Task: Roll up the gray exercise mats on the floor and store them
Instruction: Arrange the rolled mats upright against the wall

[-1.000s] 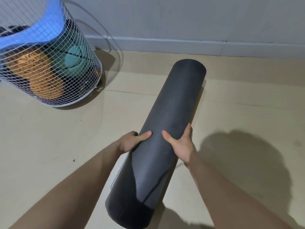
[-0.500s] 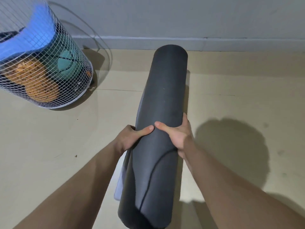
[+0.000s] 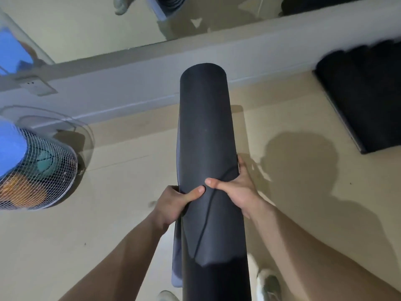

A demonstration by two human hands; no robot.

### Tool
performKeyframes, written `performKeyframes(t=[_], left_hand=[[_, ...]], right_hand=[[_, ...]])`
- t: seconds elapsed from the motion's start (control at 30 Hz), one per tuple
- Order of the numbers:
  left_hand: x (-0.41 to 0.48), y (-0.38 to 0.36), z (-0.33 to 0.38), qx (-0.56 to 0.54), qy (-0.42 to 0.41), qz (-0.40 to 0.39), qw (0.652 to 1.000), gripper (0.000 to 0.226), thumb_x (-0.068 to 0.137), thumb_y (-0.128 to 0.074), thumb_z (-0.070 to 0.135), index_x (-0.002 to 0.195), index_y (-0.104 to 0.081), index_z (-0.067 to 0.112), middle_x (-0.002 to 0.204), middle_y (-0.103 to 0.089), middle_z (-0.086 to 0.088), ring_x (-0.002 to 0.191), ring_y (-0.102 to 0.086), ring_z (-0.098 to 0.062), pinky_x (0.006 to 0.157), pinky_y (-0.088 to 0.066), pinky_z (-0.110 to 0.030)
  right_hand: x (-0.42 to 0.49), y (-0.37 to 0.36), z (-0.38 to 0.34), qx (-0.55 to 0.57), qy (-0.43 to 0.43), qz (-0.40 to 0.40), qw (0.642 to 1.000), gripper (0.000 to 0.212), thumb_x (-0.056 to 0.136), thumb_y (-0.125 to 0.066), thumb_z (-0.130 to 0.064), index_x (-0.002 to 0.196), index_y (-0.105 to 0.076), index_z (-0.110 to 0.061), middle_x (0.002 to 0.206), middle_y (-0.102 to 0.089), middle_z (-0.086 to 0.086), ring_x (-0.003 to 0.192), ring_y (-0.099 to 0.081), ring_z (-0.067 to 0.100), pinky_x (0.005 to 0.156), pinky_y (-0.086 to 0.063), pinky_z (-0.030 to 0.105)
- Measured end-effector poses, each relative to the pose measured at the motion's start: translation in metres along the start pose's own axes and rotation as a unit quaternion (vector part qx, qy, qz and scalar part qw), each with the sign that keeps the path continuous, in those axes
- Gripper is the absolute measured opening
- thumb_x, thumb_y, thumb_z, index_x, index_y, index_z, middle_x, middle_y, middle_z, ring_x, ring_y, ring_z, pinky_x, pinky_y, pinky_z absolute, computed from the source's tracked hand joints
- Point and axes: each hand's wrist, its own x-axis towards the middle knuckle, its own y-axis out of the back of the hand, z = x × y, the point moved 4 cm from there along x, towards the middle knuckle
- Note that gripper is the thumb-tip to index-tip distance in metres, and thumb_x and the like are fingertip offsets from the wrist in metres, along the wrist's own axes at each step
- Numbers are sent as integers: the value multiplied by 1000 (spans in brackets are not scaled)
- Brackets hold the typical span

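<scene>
A: What's nearest?
B: Pale shoes (image 3: 268, 283) at the bottom edge, on the tan floor (image 3: 108, 235), either side of the rolled mat (image 3: 206, 137).
A: And the hands?
B: Both grip the roll. The left hand (image 3: 173, 203) curls round its left side, thumb laid across the front. The right hand (image 3: 240, 192) wraps the right side, thumb pointing in. The two thumbs nearly meet.
A: Where is the roll?
B: Held lengthwise between the arms, with the near end down by the shoes and cut off by the frame, and the far end toward the wall (image 3: 130, 88). A loose flap edge shows on its front.
A: Farther out?
B: On the left, a wire basket (image 3: 63, 170) holds a blue thing (image 3: 10, 146), a teal ball (image 3: 46, 168) and an orange ball (image 3: 19, 190). On the right, a dark mat (image 3: 364, 101) lies flat by the wall, though it is blurred. Beyond are a wall socket (image 3: 35, 88) and a mirror (image 3: 86, 25).
</scene>
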Motion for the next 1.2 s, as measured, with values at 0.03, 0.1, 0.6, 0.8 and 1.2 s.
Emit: performKeyframes(t=[0.03,0.1,0.6,0.8,1.2], left_hand=[[-2,-26,15,11,2,-11,1000,41,82,-83,40,96,-78,2,76,-75,2,58,-66,-9,52,-45,-16],[1,-77,41,32,-3,-26,999,35,84,-83,37,91,-76,4,66,-72,8,52,-64,-3,50,-44,-12],[139,-475,181,60,23,-53,997,49,73,-90,46,102,-77,9,100,-80,0,87,-77,-11,72,-58,-22],[264,-556,201,-24,56,-45,997,47,75,-91,37,108,-61,22,108,-73,7,93,-72,-7,69,-56,-21],[523,-639,176,-115,38,40,992,43,84,-84,30,121,-62,27,113,-75,8,86,-74,2,66,-56,-15]], right_hand=[[-6,27,-10,0,1,10,1000,116,39,-101,-39,140,-44,-43,126,-68,-19,111,-69,6,102,-55,40],[-10,83,-26,-3,7,27,1000,120,40,-101,-41,144,-42,-41,130,-67,-18,114,-67,6,103,-54,39],[91,502,-91,-28,-35,79,996,127,40,-102,-52,150,-38,-42,137,-61,-13,122,-62,18,108,-51,47],[223,590,-96,-52,-65,55,995,112,58,-100,-28,150,-39,-41,131,-62,-13,117,-62,14,105,-50,40],[490,664,-39,-250,-53,5,967,125,60,-94,-50,160,-21,-40,154,-45,-4,139,-47,26,116,-41,51]])
